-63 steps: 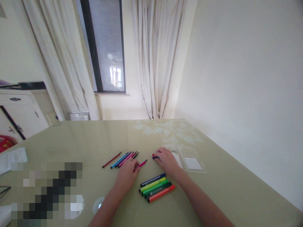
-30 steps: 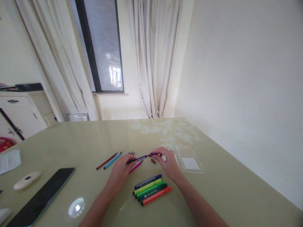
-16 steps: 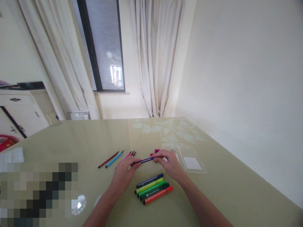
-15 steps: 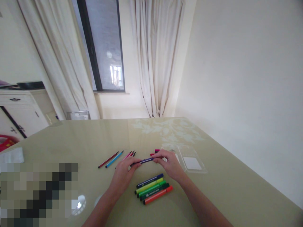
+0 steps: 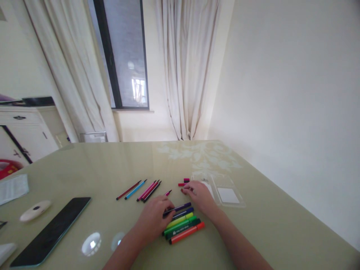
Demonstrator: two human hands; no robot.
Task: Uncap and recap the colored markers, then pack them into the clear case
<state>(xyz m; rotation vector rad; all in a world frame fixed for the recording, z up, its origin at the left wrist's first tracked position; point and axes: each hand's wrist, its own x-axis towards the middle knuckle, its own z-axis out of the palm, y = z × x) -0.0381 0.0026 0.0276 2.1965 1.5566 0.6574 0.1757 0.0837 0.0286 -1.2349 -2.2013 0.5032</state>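
My left hand (image 5: 156,215) is closed on a purple marker (image 5: 182,206), laying it beside the dark blue marker (image 5: 184,213). Below in the same row lie capped markers: a yellow-green one (image 5: 181,219), a bright green one (image 5: 180,225), a dark green one (image 5: 184,228) and an orange-red one (image 5: 187,233). My right hand (image 5: 201,195) has its thumb and forefinger together near the table. A small dark red bit shows at the fingertips, too small to name. Just beyond them are loose marker caps (image 5: 186,180). A pink uncapped marker (image 5: 168,192) is partly hidden behind my left hand.
Several uncapped markers (image 5: 135,189) lie left of centre. An open clear plastic case (image 5: 237,195) with a white card rests at right. On the left are a black phone-like slab (image 5: 53,228), a white oval object (image 5: 35,210) and a folded sheet (image 5: 14,188).
Both hands held the purple marker in the air. My left hand has brought it down toward me to the marker row; my right hand has let go of it and stays near the caps.
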